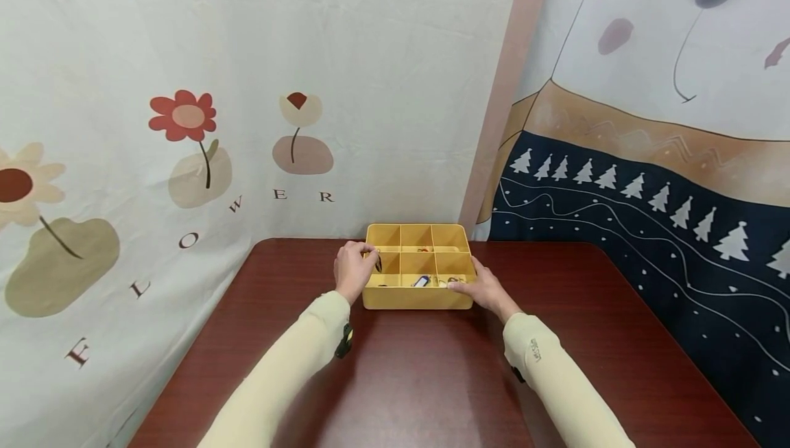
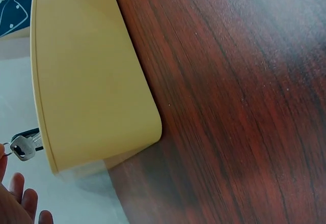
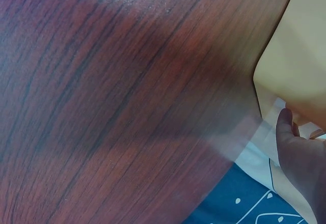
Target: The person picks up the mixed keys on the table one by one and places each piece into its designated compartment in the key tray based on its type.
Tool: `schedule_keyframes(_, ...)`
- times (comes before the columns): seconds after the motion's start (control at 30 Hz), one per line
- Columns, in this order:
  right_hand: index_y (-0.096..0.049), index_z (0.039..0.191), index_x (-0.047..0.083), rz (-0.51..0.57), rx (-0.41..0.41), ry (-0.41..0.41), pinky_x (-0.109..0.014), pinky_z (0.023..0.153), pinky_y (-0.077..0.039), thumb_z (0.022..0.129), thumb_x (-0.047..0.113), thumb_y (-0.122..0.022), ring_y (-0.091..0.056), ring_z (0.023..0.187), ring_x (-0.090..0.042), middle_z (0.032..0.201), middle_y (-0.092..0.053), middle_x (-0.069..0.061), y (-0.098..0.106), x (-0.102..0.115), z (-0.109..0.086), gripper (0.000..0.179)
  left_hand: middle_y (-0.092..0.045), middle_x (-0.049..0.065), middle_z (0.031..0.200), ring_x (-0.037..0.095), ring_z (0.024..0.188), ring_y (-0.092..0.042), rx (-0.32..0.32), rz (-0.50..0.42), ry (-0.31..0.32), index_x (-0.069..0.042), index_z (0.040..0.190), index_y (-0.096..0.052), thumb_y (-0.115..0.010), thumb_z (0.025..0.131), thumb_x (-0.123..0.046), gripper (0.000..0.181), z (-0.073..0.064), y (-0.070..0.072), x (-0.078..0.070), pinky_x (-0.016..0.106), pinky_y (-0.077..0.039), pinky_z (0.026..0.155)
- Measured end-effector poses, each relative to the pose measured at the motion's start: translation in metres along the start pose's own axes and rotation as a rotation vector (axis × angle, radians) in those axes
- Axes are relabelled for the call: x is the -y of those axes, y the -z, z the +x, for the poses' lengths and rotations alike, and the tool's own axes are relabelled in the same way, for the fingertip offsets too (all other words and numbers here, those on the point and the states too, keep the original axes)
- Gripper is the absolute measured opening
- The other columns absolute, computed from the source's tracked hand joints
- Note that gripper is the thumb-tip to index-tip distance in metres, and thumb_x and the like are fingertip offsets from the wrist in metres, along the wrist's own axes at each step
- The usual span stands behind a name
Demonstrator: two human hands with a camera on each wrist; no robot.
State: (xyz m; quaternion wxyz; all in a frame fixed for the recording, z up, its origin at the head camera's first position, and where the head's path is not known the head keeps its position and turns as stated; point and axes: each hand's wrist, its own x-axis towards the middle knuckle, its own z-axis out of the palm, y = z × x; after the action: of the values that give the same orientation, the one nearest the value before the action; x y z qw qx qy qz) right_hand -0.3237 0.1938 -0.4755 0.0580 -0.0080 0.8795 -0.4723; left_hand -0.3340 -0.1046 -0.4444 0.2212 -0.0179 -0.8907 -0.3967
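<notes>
A yellow divided box (image 1: 417,299) sits on the table. My left hand (image 1: 354,271) is over its left side, pinching a key ring between thumb and fingertips. From that ring hangs a silver key (image 2: 23,149) with a black-edged piece behind it, dipping past the rim in the left wrist view. My right hand (image 1: 485,289) grips the box at its front right corner, thumb over the rim and fingers along the right wall. A blue-and-white tag (image 1: 422,281) lies in the front middle compartment. Small ring-like items (image 1: 453,280) lie in the front right one, near the thumb.
The reddish-brown wooden table (image 1: 407,379) carries the box near its far edge. Behind it hangs a pale flower-print curtain (image 1: 395,91), and a dark tree-print cloth (image 1: 586,249) hangs at the right. Something small and reddish (image 1: 424,250) lies in the back middle compartment.
</notes>
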Motion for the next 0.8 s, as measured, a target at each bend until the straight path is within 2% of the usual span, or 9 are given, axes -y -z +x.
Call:
schedule_keyframes(0.27,-0.024,0.157,0.012,-0.008,0.000,0.020,-0.060,0.112,-0.025,0.086,0.037,-0.078,-0.040,0.128,-0.039,0.147,-0.038,-0.025,-0.001,0.000,-0.002,0.092,-0.069,0.011,0.103,0.031,0.099,-0.061,0.014,0.047,0.002,-0.009,0.097,-0.078,-0.067,0.092,-0.021,0.018,0.006,0.001,0.006,0.049,-0.046,0.085)
schedule_keyframes(0.37,-0.024,0.157,0.010,-0.033,-0.006,0.038,-0.060,0.111,-0.026,0.086,0.039,-0.078,-0.040,0.129,-0.039,0.146,-0.039,-0.026,-0.002,-0.001,-0.001,0.093,-0.068,0.012,0.104,0.031,0.102,-0.061,0.029,0.048,0.000,-0.009,0.100,-0.078,-0.067,0.092,-0.023,0.019,0.009,0.005,0.009,0.050,-0.045,0.085)
schedule_keyframes(0.5,-0.026,0.156,0.007,-0.085,-0.010,0.084,-0.058,0.110,-0.030,0.086,0.045,-0.076,-0.043,0.127,-0.040,0.142,-0.042,-0.028,-0.003,-0.003,-0.001,0.094,-0.067,0.015,0.112,0.033,0.109,-0.059,0.068,0.091,-0.017,-0.007,0.107,-0.075,-0.067,0.094,-0.028,0.026,0.011,0.013,0.019,0.053,-0.044,0.089)
schedule_keyframes(0.63,-0.023,0.157,0.005,-0.157,-0.005,0.104,-0.060,0.110,-0.029,0.089,0.053,-0.068,-0.040,0.133,-0.043,0.146,-0.040,-0.029,0.003,-0.012,-0.004,0.094,-0.063,0.020,0.119,0.038,0.114,-0.055,0.135,0.201,-0.047,-0.004,0.117,-0.070,-0.064,0.095,-0.033,0.037,0.012,0.026,0.034,0.056,-0.041,0.092)
schedule_keyframes(0.8,-0.015,0.158,0.001,-0.246,-0.016,0.043,-0.062,0.114,-0.017,0.097,0.061,-0.048,-0.019,0.144,-0.048,0.156,-0.021,-0.032,0.028,-0.031,-0.012,0.092,-0.054,0.027,0.133,0.045,0.128,-0.044,0.216,0.464,-0.091,-0.003,0.134,-0.060,-0.059,0.099,-0.040,0.051,0.012,0.048,0.059,0.063,-0.030,0.104)
